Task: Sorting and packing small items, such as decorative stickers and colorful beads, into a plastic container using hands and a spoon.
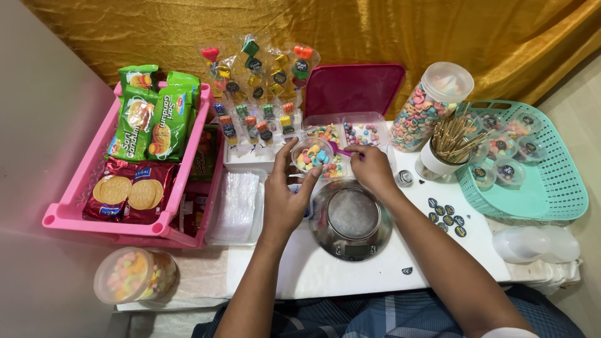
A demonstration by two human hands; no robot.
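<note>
The left hand (283,191) holds a small clear cup (312,155) of coloured candy rings, its thumb and fingers closed round the cup's near wall, so the cup sits just beyond the fingertips, mouth up, above the far edge of the round steel scale (350,216). The right hand (370,168) is pinched shut on a purple scoop (341,151). The scoop's long axis runs sideways from the right hand toward the left hand, handle in the fingers, bowl end pointing at the cup's rim and touching or just over it; which, I cannot tell. So the cup lies directly to the inner side of the right hand, and both hands are about equally close to it.

Just beyond both hands sits a divided clear tray (354,128) of loose candy with its red lid (354,87) raised. The scale lies on the table (313,272) beneath the wrists, nearer the body than the cup.
</note>
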